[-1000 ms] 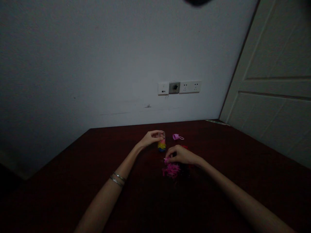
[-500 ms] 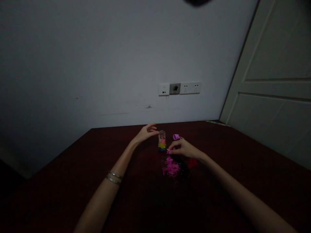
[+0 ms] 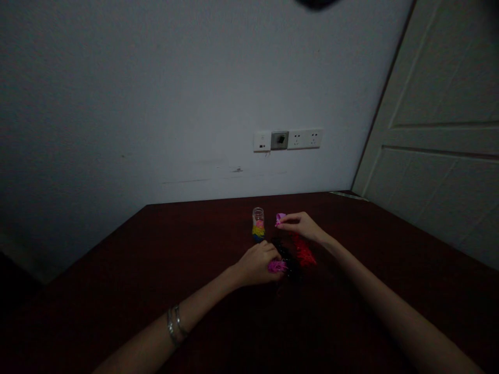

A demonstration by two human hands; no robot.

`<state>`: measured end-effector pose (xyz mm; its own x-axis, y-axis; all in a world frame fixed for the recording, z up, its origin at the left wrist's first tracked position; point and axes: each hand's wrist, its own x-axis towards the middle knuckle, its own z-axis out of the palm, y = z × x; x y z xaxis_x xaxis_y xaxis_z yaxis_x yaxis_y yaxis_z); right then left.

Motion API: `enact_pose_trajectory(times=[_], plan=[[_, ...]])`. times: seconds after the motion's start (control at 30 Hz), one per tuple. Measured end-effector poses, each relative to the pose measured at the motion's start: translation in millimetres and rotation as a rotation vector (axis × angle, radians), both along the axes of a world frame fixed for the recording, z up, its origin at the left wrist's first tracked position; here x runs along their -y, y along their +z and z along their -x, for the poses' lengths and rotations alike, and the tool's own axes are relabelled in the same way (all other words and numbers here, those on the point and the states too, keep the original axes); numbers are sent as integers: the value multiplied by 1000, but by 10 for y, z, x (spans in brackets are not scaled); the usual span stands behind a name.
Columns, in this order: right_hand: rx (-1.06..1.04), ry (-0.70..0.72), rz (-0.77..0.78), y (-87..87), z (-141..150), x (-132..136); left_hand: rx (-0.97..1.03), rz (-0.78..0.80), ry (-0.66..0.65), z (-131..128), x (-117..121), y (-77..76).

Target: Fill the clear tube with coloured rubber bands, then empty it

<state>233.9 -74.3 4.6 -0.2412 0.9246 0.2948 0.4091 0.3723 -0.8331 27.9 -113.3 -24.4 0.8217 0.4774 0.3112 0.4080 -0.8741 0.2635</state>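
My left hand is low over the table, its fingers closed around a bunch of thin pink strips. To the right and farther back, my right hand pinches a small pink tuft between thumb and fingertips. Just behind those fingertips is a small pink-purple cup-shaped piece, partly covered. A small open glass jar stands upright beyond my left hand, with blue, yellow and pink layers inside. Neither hand touches it. Black shiny strips and red strips lie beside my left hand.
The dark red-brown table runs back to a pale wall. Sockets and a switch are on that wall. A panelled door stands at the right, and a thin flat strip lies near the table's back right corner.
My left hand came from beside the jar's rim down to the pink pile and closed on it. My right hand moved back and right, to the cup-shaped piece, with the tuft in its fingers.
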Motion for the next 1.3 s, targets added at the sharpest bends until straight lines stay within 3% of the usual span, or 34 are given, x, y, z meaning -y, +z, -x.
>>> enact_pose_trajectory(times=[0.1,0.27,0.77,0.93,1.1,1.3], plan=[[6,-3,4,-15,5,-4,9,36,13,-12,-56,-108],[-36,21,33,-48,7,-20,24,75,-6,-9,-83,-134],[-24,14,31,-31,-1,0,-175,149,-78,191,-214,88],[-42,14,28,-38,3,-3,-152,133,-10,206,-193,155],[-35,3,15,-59,8,-16,-37,94,44,74,-99,75],[-69,25,25,-57,28,-2,17,111,-21,-55,-25,-95]])
